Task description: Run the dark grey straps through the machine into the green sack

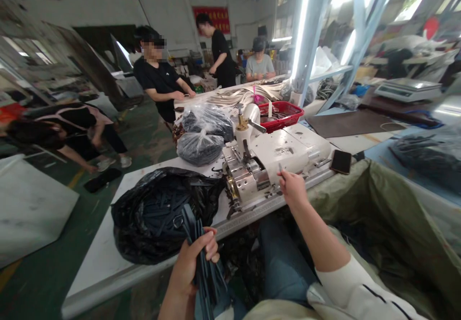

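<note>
My left hand is closed around a bundle of dark blue straps, near the table's front edge. A metal ring shows by the upper end of the bundle. Just behind it lies an open black plastic bag with more dark strips inside. In front of the cream-coloured machine, my right hand pinches a thin, grey, pointed piece whose kind I cannot make out. The machine's metal rollers are exposed on its left side.
Clear bags of dark pieces stand behind the black bag. A red basket sits behind the machine, and a phone lies at its right. Green cloth hangs at my right. Several people work beyond; one person bends at the left.
</note>
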### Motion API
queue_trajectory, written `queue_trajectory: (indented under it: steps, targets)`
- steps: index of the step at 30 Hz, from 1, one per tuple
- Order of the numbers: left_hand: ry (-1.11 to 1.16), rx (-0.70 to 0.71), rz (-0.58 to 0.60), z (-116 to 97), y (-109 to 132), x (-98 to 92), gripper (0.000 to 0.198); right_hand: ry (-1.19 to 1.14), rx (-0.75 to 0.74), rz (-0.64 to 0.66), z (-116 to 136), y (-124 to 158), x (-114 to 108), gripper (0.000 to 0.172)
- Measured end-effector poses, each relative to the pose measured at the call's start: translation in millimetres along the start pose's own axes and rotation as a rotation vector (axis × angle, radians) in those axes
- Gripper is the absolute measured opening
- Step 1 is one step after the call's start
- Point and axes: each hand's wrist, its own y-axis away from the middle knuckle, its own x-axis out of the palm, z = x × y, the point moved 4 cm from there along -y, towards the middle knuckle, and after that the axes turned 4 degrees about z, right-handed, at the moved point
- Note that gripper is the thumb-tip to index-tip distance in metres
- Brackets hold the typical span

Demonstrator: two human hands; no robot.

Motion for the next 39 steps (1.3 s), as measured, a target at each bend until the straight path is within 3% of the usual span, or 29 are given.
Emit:
queue_trajectory:
  steps: [2, 3, 5, 7, 8, 9, 11, 13, 15, 17, 19, 24, 27, 31, 34, 39]
  targets:
    - [-0.002, -0.01, 0.025, 0.3, -0.5, 1.6, 0.018, 0.15, -0.07, -0.188, 11.6, 17.1, -61.7, 0.029]
    - [-0.005, -0.016, 0.044, 0.8, -0.8, 2.8, 0.017, 0.399, -0.144, -0.359, 20.6, 28.8, -98.1, 0.031]
    - [-0.024, -0.029, 0.107, 3.0, -1.9, 6.6, 0.016, 1.048, -0.174, -0.533, 35.1, 48.6, -156.7, 0.036]
    - [-0.05, -0.06, 0.195, 7.6, -3.2, 13.1, 0.016, 1.437, -0.255, -0.701, 48.9, 64.0, -188.2, 0.049]
    - [-0.06, -0.078, 0.242, 10.8, -3.9, 17.5, 0.016, 1.51, -0.301, -0.697, 53.2, 68.2, -188.3, 0.056]
    - [-0.069, -0.098, 0.289, 14.4, -4.4, 22.7, 0.016, 1.495, -0.342, -0.617, 55.1, 70.4, -177.4, 0.059]
    - [-0.089, -0.135, 0.375, 22.5, -4.7, 34.3, 0.015, 1.251, -0.344, -0.23, 48.7, 71.4, -125.1, 0.053]
    - [-0.115, -0.155, 0.432, 30.6, -3.9, 45.2, 0.014, 0.846, -0.221, 0.274, 30.5, 77.2, -45.8, 0.047]
    - [-0.146, -0.179, 0.461, 38.0, -1.6, 52.2, 0.014, 0.493, -0.05, 0.633, 9.7, 89.7, 31.0, 0.048]
    - [-0.167, -0.208, 0.454, 43.1, 2.0, 52.6, 0.015, 0.3, 0.076, 0.768, -8.8, 99.0, 83.8, 0.039]
    - [-0.16, -0.236, 0.422, 44.1, 6.6, 46.3, 0.015, 0.199, 0.113, 0.713, -21.5, 98.5, 108.5, 0.028]
    - [-0.059, -0.196, 0.256, 28.4, 14.4, 17.0, 0.013, -0.134, 0.248, 0.436, -32.5, 76.9, 103.3, 0.027]
    - [0.031, -0.109, 0.165, 16.9, 10.5, 7.1, 0.015, -0.265, 0.345, 0.435, -34.2, 73.2, 96.4, 0.026]
    - [0.087, -0.058, 0.113, 11.0, -0.5, 10.4, 0.022, -0.269, 0.293, 0.468, -35.9, 82.4, 89.2, 0.028]
    - [0.073, -0.06, 0.08, 10.5, -5.6, 15.3, 0.025, -0.124, 0.177, 0.583, -32.7, 93.8, 83.0, 0.027]
    - [0.048, -0.019, 0.036, 7.9, -4.9, 15.2, 0.024, 0.148, -0.049, 1.024, -13.0, 115.6, 74.6, 0.024]
